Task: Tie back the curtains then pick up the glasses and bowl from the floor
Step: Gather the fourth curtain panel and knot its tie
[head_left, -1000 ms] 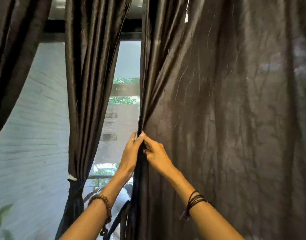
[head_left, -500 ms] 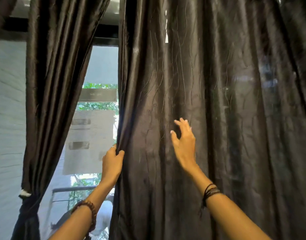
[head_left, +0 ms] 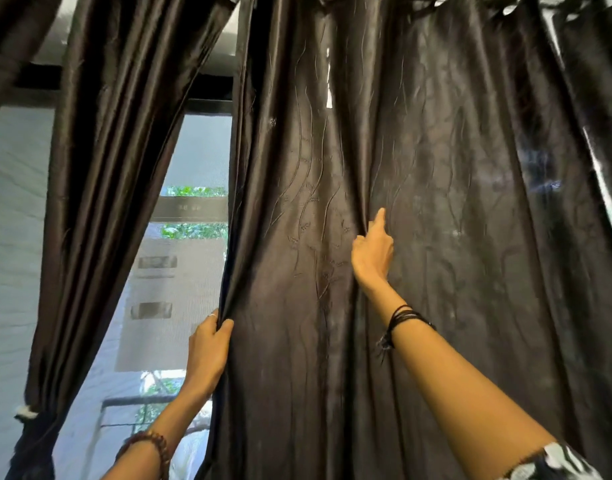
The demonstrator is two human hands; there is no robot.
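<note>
A home, by the look of it: long dark satin curtains (head_left: 436, 237) hang at a tall screened window (head_left: 180, 271), with greenery (head_left: 193, 230) and neighbouring buildings outside

Wide dark satin curtain panel (head_left: 453, 237) fills centre & right, hanging loose top to bottom, blocking any reach straight ahead. Left hand (head_left: 207, 348) grips its left edge, right hand (head_left: 373, 251) pushes fingers into a fold mid-panel. Open gap left of that edge: pale mesh window screen (head_left: 193, 157) closes it off behind, so free room is shallow. Further left, second dark satin curtain (head_left: 100, 202) gathered & cinched low by a tie w/ white tip (head_left: 25, 412), narrowing the gap at the bottom.
</note>
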